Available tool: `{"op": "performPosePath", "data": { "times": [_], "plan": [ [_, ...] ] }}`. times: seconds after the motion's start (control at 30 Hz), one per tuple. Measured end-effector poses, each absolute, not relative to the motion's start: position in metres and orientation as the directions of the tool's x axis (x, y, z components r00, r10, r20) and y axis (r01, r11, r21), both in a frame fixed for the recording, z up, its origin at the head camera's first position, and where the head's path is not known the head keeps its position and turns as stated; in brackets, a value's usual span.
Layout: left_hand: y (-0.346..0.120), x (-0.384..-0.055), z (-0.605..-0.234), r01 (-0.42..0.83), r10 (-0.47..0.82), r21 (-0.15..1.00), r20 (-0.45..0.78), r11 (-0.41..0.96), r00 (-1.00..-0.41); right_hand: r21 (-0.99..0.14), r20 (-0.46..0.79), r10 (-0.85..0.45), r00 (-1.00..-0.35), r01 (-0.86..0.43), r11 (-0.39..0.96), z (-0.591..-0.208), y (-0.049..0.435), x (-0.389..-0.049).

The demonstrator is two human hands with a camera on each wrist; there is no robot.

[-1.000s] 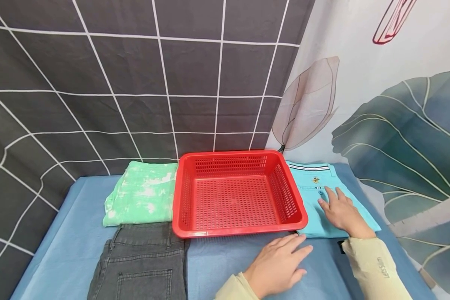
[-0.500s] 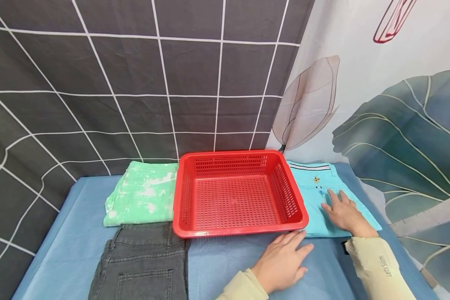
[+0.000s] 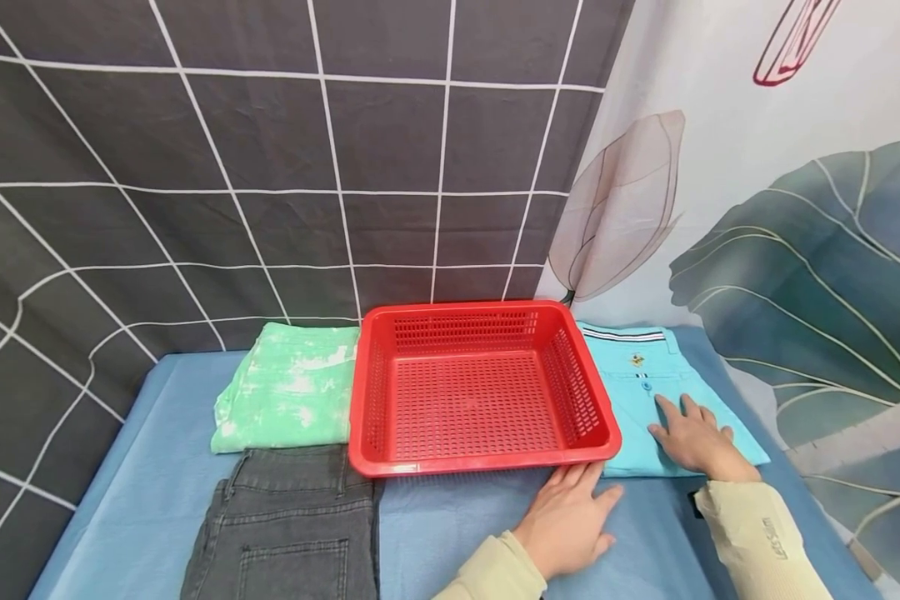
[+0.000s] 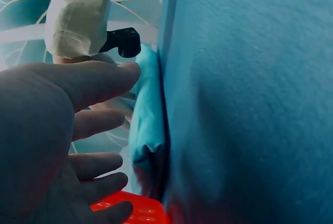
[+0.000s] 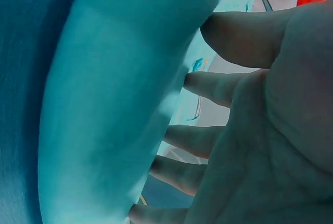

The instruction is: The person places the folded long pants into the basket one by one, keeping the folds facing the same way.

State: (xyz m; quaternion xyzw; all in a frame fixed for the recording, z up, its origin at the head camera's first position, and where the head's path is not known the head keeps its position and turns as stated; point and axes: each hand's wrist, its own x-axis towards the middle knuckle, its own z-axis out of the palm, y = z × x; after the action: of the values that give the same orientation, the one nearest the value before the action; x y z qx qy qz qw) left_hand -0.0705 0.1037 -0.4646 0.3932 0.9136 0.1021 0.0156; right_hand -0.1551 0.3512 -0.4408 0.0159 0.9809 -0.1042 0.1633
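My right hand (image 3: 701,440) rests with spread fingers on a folded turquoise polo shirt (image 3: 630,383), which has a striped collar and a small chest emblem. In the right wrist view its fingertips (image 5: 182,135) touch the top of the shirt's thick folded edge (image 5: 104,104). My left hand (image 3: 570,518) lies over the blue cloth, fingers straight and apart, with its fingertips right at the front rim of a red plastic basket (image 3: 487,464). Nothing is between the left fingers (image 4: 99,165) in the left wrist view. Inside, the perforated basket holds nothing.
Left of the basket lies a folded green and white tie-dyed garment (image 3: 285,387). Folded dark grey jeans (image 3: 285,525) lie in front of it. A blue cloth (image 3: 157,483) covers the table, and a dark gridded curtain (image 3: 270,167) hangs behind.
My right hand has slid slightly back toward me over the polo shirt. The left hand has moved a little, its fingers now closer to the basket's front rim.
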Motion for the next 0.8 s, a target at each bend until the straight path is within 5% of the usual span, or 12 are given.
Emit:
{"op": "performPosePath", "data": {
  "times": [0.8],
  "plan": [
    [0.116, -0.079, -0.475, 0.695, 0.709, 0.184, -0.011, 0.695, -0.705, -0.174, -0.309, -0.027, -0.951, 0.029, 0.984, -0.447, 0.356, -0.15]
  ]
}}
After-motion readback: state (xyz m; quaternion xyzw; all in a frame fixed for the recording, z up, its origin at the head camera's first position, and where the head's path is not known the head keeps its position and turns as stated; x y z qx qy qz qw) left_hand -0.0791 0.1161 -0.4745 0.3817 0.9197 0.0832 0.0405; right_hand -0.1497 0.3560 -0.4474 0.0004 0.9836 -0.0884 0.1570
